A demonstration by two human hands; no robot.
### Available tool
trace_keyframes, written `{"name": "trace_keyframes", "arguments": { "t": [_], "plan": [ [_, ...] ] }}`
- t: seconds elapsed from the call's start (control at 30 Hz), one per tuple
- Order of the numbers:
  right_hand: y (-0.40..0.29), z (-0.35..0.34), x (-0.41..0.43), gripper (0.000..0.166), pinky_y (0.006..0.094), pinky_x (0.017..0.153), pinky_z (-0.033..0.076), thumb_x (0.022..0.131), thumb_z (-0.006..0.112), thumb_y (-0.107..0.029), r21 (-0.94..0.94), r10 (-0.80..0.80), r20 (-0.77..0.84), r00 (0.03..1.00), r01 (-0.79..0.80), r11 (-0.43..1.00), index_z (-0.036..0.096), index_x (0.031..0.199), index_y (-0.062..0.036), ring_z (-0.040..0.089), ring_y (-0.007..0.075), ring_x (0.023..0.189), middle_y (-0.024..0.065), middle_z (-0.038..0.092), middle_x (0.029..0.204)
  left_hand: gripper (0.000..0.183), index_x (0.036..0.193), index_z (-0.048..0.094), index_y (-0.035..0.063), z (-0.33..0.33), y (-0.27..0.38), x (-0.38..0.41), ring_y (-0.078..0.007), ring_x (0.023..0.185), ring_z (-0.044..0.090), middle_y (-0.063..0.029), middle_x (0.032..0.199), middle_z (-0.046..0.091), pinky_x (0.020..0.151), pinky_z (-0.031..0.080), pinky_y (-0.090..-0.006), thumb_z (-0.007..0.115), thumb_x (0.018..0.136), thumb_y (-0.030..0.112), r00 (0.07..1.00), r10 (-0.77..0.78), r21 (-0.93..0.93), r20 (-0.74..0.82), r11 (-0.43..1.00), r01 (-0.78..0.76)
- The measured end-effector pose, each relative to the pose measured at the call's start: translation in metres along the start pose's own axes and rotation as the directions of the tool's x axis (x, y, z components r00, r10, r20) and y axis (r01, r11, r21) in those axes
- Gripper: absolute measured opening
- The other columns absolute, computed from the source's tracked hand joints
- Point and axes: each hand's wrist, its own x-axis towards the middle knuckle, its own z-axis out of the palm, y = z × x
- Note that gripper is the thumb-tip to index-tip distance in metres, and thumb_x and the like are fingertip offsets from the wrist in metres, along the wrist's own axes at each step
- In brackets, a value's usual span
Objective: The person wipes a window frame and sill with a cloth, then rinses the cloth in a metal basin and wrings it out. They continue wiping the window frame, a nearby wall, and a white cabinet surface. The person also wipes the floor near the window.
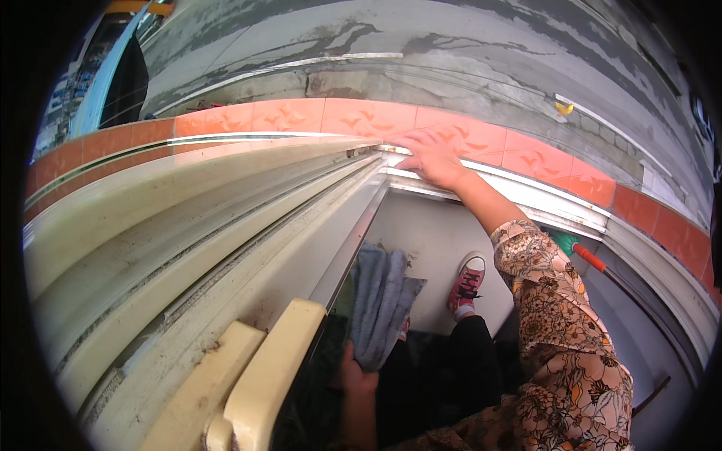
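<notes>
My left hand (pixel 359 375) is low in the middle, holding the lower end of a folded grey-blue cloth (pixel 377 304). The cloth hangs in long folds beside the inner edge of the window. Higher up, my right hand (pixel 433 160) reaches out over the white window track (pixel 507 187). Its fingers lie over the outer rail by the tiles, the thumb apart on the inner side. Just left of it is the bottom corner of the cream sliding window frame (pixel 208 225), marked with dirt in its grooves. Two cream handle pieces (pixel 276 361) sit nearest to me.
Outside the track runs a ledge of orange tiles (pixel 369 119). A grey street (pixel 479 34) lies far below. To my right, a mop or brush with an orange-and-dark handle (pixel 592 258) leans inside. My red sneaker (pixel 468 282) stands on a pale surface (pixel 428 225).
</notes>
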Motion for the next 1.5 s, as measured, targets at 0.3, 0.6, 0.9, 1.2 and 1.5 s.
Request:
{"name": "trace_keyframes", "arguments": {
  "t": [0.3, 0.6, 0.9, 1.2, 1.5],
  "plan": [
    [0.016, 0.0, 0.007, 0.006, 0.0394, 0.1, 0.027, 0.074, 0.06, -0.027, 0.006, -0.148, 0.042, 0.988, 0.148, 0.989, 0.065, 0.074, -0.0237, 0.041, 0.0209, 0.117, -0.0015, 0.051, 0.121, 0.043, 0.125, 0.045, 0.0039, 0.008, 0.005, -0.004, -0.0307, 0.114, 0.046, -0.0121, 0.125, 0.049, 0.097, 0.036, -0.0443, 0.041, 0.091, 0.03, 0.998, -0.049, 0.005, -0.033, 0.999, 0.049],
    [-0.014, -0.094, -0.031, 0.021, 0.0332, 0.086, 0.039, 0.088, 0.051, -0.029, 0.243, 0.072, -0.474, 0.878, 0.052, 0.969, 0.055, 0.087, -0.0092, 0.051, 0.0197, 0.097, 0.0053, 0.055, 0.107, 0.042, 0.123, 0.046, 0.0032, 0.02, 0.012, -0.011, -0.0304, 0.111, 0.048, -0.0119, 0.123, 0.051, 0.096, 0.037, -0.043, 0.042, 0.091, 0.029, 0.999, -0.042, 0.097, 0.007, 0.994, 0.041],
    [-0.007, -0.106, -0.183, 0.04, 0.038, 0.078, 0.045, 0.081, 0.058, -0.033, 0.376, 0.822, -0.087, 0.562, -0.746, 0.55, 0.054, 0.109, -0.005, 0.057, 0.029, 0.091, 0.0113, 0.058, 0.104, 0.044, 0.123, 0.046, 0.0034, 0.009, 0.019, -0.031, -0.0291, 0.112, 0.048, -0.0112, 0.124, 0.051, 0.096, 0.037, -0.0417, 0.046, 0.09, 0.032, 0.999, -0.015, 0.082, 0.05, 0.997, 0.011],
    [-0.204, 0.038, -0.171, 0.065, 0.0361, 0.095, 0.036, 0.087, 0.044, -0.052, 0.611, 0.364, 0.463, 0.808, -0.589, 0.529, 0.042, 0.123, 0.0022, 0.048, 0.0333, 0.11, 0.0231, 0.05, 0.116, 0.056, 0.13, 0.036, 0.0, 0.038, 0.019, -0.125, -0.0294, 0.116, 0.043, -0.0158, 0.129, 0.042, 0.097, 0.035, -0.0396, 0.047, 0.09, 0.038, 0.948, 0.278, 0.429, 0.157, 0.845, -0.318],
    [-0.195, 0.011, -0.202, 0.085, 0.0375, 0.091, 0.04, 0.077, 0.051, -0.061, 0.374, 0.539, 0.44, 0.718, -0.692, 0.617, 0.035, 0.128, 0.0054, 0.051, 0.0356, 0.107, 0.0257, 0.052, 0.113, 0.053, 0.122, 0.044, -0.0061, 0.006, 0.015, -0.156, -0.0214, 0.105, 0.048, -0.0157, 0.119, 0.05, 0.092, 0.036, -0.0315, 0.04, 0.094, 0.039, 0.844, 0.415, 0.536, 0.339, 0.652, -0.536]
  ]
}}
